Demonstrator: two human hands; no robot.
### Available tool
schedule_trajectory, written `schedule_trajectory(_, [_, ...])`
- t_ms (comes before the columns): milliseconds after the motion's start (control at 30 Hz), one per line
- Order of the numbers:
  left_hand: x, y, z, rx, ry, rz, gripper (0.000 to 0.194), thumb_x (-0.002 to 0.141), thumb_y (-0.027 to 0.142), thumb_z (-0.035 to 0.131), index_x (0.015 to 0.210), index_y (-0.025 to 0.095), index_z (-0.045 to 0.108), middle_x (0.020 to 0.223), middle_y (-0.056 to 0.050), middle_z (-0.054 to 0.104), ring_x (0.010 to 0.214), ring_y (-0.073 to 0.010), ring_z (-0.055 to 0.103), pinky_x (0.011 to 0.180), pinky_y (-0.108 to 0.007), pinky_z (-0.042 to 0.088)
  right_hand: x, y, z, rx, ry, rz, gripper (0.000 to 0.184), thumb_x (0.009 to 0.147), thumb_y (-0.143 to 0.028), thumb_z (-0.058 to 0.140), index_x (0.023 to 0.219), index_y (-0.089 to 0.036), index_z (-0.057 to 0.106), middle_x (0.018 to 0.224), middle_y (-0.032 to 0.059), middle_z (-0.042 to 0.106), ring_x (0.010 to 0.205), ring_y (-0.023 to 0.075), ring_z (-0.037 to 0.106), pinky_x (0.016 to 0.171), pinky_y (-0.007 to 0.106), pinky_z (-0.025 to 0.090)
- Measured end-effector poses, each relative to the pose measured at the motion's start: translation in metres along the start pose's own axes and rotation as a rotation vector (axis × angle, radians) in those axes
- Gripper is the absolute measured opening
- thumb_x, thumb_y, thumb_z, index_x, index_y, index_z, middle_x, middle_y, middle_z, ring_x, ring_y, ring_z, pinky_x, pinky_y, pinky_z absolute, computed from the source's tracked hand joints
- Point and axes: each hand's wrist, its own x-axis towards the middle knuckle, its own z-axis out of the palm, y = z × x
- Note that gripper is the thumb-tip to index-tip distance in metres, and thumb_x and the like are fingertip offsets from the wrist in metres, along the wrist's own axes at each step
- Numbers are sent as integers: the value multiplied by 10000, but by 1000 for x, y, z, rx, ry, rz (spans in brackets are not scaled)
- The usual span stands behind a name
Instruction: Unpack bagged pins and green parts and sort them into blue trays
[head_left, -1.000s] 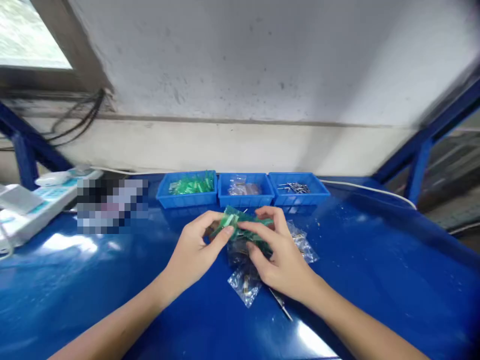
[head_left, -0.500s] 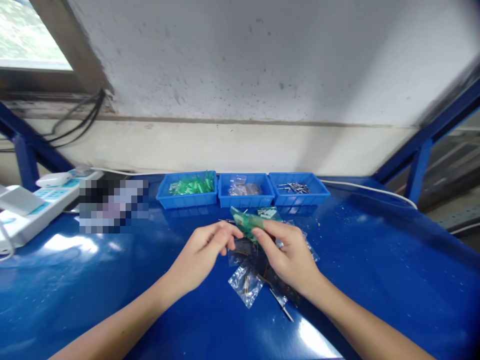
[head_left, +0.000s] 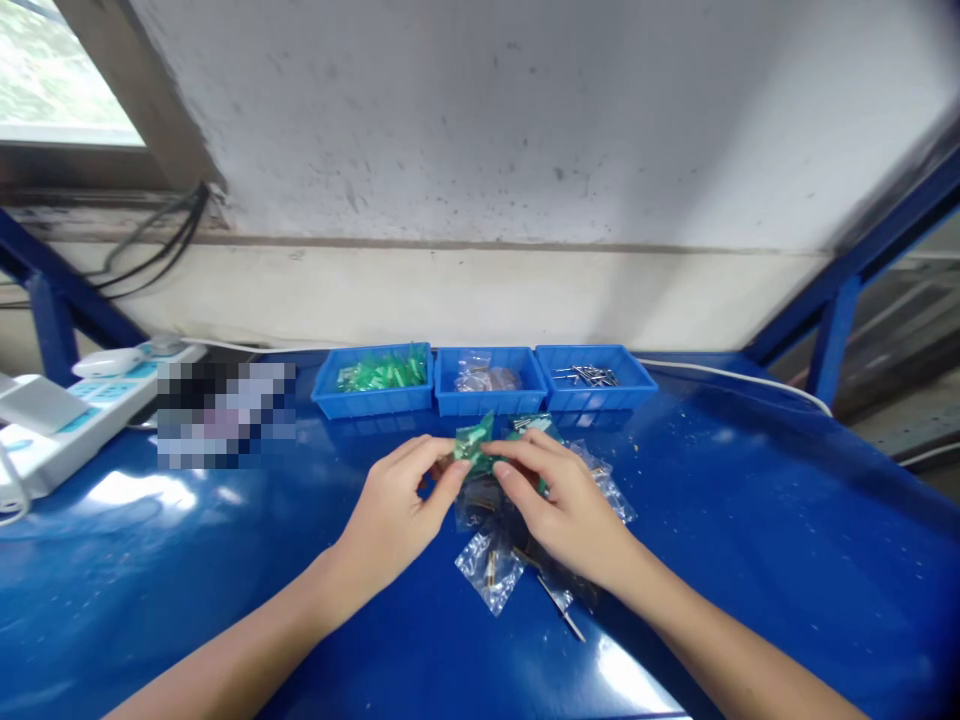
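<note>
My left hand point(head_left: 401, 510) and my right hand point(head_left: 561, 508) meet over the blue table point(head_left: 750, 560), both pinching a small green plastic bag point(head_left: 474, 444) between thumb and fingers. Under my hands lies a heap of small clear bags point(head_left: 491, 568) with tiny metal parts inside. A thin metal pin point(head_left: 564, 612) lies on the table just in front of my right wrist. More clear bags point(head_left: 606, 482) stick out to the right of my right hand.
Three blue trays stand in a row at the back: the left tray point(head_left: 373, 381) with green bags, the middle tray point(head_left: 491, 382) with clear bags, the right tray point(head_left: 594, 379) with metal pins. A white power strip point(head_left: 71, 412) lies far left. A white cable point(head_left: 739, 378) runs along the back right.
My left hand let go of the green bag for a moment and dropped lower, then came back up. Now both hands pinch the bag again, closer to the table.
</note>
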Motion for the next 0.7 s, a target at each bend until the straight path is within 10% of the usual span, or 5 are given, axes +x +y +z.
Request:
schedule_trajectory(167, [-3,-3,-1,220,113,434,235,868,122,543,1082,197,607,900,-38,595,833,-152,508,743,-265,419,2,0,-2,375,-129,227,507,941,-475,304,640,-164,569,567,-12,491,533,102,429,536,242,346])
schedule_trajectory(300, [-4,0,-2,195,83,492,264,847,122,574,1079,231,638,957,-53,576,891,-171,477,785,-286,419,3,-1,0,419,-54,244,449,905,-454,415,563,-171,485,500,-38,432,466,85,375,477,224,309])
schedule_trajectory(567, [1,5,-1,-627,-152,-424,496,925,509,296,776,159,615,691,-35,564,625,-147,498,578,-265,404,-3,7,2,-305,8,-326,375,881,-147,410,1215,-160,579,742,59,574,670,170,517,628,304,442])
schedule_trajectory(700, [4,8,-3,-554,-151,-421,297,871,446,493,828,172,601,693,-2,535,604,-127,476,535,-231,373,-4,6,1,-341,-33,-299,506,821,-56,382,1284,-208,518,786,52,558,659,154,496,590,297,434])
